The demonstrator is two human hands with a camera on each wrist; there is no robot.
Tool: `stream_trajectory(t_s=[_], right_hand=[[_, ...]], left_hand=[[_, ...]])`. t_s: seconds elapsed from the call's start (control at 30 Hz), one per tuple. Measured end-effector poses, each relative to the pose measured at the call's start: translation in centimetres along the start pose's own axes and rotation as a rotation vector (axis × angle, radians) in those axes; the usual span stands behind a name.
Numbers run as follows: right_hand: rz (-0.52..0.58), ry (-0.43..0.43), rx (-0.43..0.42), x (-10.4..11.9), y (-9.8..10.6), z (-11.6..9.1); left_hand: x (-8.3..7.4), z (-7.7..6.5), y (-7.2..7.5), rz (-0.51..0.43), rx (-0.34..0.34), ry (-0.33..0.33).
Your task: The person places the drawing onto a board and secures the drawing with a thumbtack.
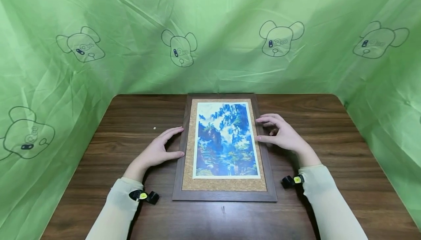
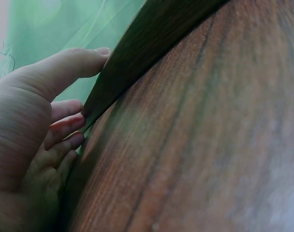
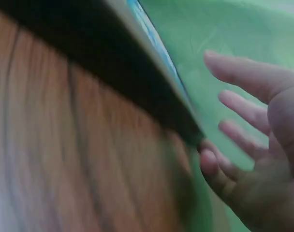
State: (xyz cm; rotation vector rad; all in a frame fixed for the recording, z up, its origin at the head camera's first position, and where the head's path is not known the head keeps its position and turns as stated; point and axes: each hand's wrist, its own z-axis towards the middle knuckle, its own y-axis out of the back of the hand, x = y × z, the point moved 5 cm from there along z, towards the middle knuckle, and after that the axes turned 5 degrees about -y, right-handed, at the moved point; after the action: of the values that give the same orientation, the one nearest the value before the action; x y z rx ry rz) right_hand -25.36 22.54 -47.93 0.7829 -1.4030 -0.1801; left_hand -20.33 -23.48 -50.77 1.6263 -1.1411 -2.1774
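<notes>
A dark brown picture frame [image 1: 225,196] lies on the table, its cork backing [image 1: 223,185] showing around a blue landscape print [image 1: 227,141] with a white border. At the frame's left side is my left hand [image 1: 156,152], thumb and fingers spread, fingertips right at the edge. The left wrist view shows that thumb [image 2: 72,67] against the frame's side. My right hand [image 1: 287,135] is at the right side, its thumb and fingers parted. In the right wrist view, thumb and fingertips [image 3: 217,60] stand just off the frame's edge [image 3: 171,82], nothing held between them.
The brown wood-grain table [image 1: 118,137] is walled on the back and both sides by green cloth [image 1: 227,57] printed with bear-like heads. One tiny white bead-like thing [image 1: 154,128] lies left of the frame. Small black cameras [image 1: 152,197] sit at both wrists.
</notes>
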Motion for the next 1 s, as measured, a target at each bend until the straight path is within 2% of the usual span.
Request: stream_trajectory(t_s=[0.23, 0.5, 0.6, 0.67, 0.73, 0.8, 0.87, 1.0], right_hand=[[-0.022, 0.036, 0.131, -1.6, -0.4, 0.0], [-0.011, 0.036, 0.166, -2.9, -0.6, -0.1], [-0.02, 0.039, 0.162, -2.9, -0.6, 0.0], [-0.027, 0.04, 0.155, -3.0, -0.5, -0.2], [-0.027, 0.038, 0.153, -3.0, -0.5, -0.3], [-0.026, 0.039, 0.155, -3.1, -0.5, -0.3], [-0.025, 0.041, 0.158, -3.0, -0.6, -0.2], [-0.023, 0.052, 0.162, -2.7, -0.6, 0.0]], left_hand=[[0.1, -0.2, 0.0, -0.003, -0.003, -0.001], [-0.2, 0.0, 0.0, -0.002, -0.005, -0.005], [-0.3, -0.1, 0.6, -0.017, -0.025, -0.008], [-0.3, 0.1, 1.4, -0.048, -0.087, -0.008], [-0.1, 0.1, 2.7, -0.049, -0.191, -0.009], [0.1, -0.3, 4.4, -0.032, -0.308, 0.006], [0.5, -0.9, 5.9, 0.02, -0.394, 0.038], [1.7, -1.9, 7.5, 0.126, -0.453, 0.093]])
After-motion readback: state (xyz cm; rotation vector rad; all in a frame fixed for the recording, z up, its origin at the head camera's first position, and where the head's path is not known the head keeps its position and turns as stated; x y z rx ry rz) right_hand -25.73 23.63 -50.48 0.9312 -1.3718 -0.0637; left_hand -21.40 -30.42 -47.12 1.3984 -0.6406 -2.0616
